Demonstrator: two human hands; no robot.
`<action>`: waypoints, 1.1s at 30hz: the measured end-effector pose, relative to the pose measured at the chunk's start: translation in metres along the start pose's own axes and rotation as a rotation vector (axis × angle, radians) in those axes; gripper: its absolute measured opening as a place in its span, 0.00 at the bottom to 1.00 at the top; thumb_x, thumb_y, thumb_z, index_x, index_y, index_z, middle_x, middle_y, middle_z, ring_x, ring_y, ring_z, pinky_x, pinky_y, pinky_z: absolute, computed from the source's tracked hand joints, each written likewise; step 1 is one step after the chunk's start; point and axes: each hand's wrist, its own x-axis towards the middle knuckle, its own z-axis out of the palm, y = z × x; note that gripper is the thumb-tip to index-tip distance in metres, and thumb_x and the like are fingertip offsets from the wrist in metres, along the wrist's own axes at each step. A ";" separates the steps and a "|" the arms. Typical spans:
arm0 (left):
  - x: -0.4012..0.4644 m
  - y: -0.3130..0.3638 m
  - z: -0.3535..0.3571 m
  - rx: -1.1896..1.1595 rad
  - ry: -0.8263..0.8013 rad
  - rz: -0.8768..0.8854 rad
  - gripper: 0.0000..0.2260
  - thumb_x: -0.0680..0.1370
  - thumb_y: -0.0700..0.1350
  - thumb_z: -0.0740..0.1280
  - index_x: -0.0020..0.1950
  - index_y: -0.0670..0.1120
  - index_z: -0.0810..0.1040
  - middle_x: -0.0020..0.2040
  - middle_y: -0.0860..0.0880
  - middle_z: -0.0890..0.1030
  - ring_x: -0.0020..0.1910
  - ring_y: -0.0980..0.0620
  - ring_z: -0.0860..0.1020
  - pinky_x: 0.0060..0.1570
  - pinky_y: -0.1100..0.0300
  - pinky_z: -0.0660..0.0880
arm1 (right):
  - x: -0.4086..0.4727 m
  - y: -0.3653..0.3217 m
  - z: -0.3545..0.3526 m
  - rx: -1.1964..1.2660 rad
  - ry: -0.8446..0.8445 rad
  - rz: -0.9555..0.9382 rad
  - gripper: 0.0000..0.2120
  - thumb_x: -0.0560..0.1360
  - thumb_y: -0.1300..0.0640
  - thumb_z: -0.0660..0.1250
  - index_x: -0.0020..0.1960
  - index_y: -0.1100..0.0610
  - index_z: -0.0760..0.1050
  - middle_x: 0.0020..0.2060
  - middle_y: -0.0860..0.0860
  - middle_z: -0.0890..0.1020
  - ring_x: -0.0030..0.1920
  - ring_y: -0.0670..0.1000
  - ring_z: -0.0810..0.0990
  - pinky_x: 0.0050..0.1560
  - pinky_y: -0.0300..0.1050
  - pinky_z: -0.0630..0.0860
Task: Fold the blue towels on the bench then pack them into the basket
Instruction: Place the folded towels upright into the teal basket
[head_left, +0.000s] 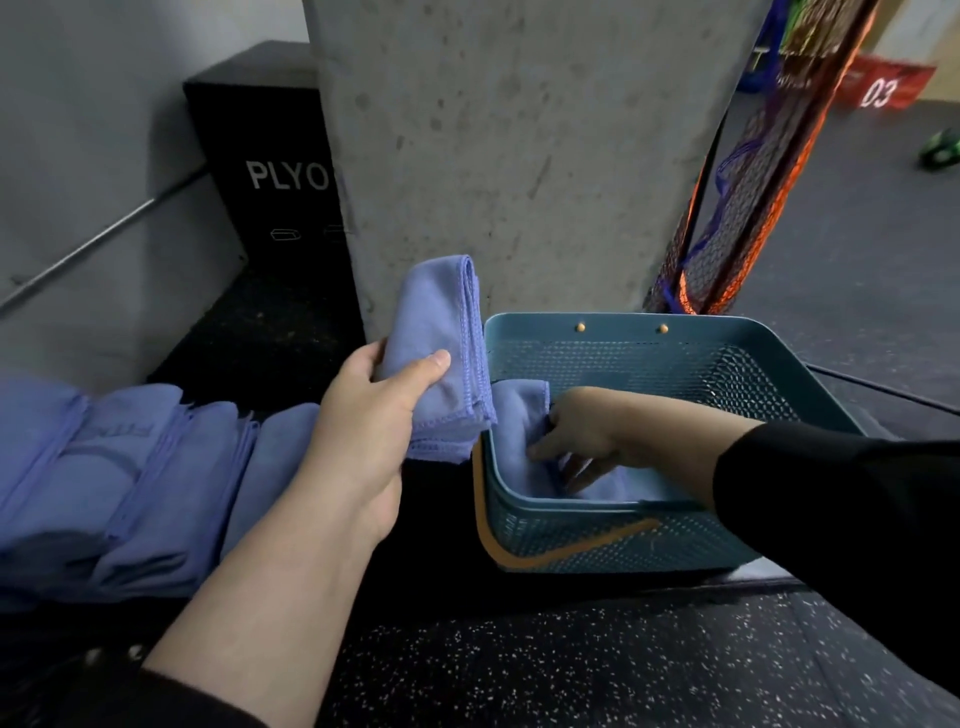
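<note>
My left hand (371, 415) grips a folded blue towel (441, 332) and holds it upright just left of the teal mesh basket (675, 540). My right hand (582, 436) reaches into the basket's left end, its fingers curled on another blue towel (519, 415) that stands against the basket's left wall. A row of several folded blue towels (119, 478) lies on the black bench (436, 519) at the left.
A concrete pillar (519, 156) rises right behind the basket. A black plyo box (270, 156) stands back left. Orange and black netting (753, 208) hangs right of the pillar. Speckled rubber floor (571, 665) lies in front.
</note>
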 end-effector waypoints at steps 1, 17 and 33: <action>0.000 0.001 0.000 0.003 -0.003 -0.001 0.16 0.77 0.44 0.73 0.64 0.46 0.78 0.53 0.46 0.87 0.53 0.47 0.85 0.61 0.43 0.79 | 0.000 0.001 -0.003 -0.008 0.006 0.001 0.16 0.77 0.58 0.72 0.57 0.70 0.77 0.40 0.60 0.81 0.37 0.56 0.83 0.43 0.51 0.84; -0.024 0.003 0.039 0.160 -0.066 0.289 0.17 0.77 0.46 0.73 0.66 0.52 0.80 0.56 0.55 0.85 0.57 0.57 0.83 0.61 0.51 0.79 | -0.099 -0.035 -0.037 0.670 -0.036 -0.444 0.25 0.76 0.44 0.70 0.65 0.61 0.78 0.60 0.60 0.83 0.61 0.60 0.82 0.65 0.58 0.77; -0.017 -0.007 0.024 0.830 -0.236 0.169 0.12 0.78 0.52 0.63 0.59 0.64 0.79 0.55 0.61 0.84 0.56 0.58 0.81 0.62 0.52 0.76 | -0.024 0.054 -0.061 0.246 0.233 -0.013 0.08 0.77 0.61 0.72 0.50 0.67 0.78 0.36 0.60 0.76 0.32 0.53 0.73 0.31 0.41 0.73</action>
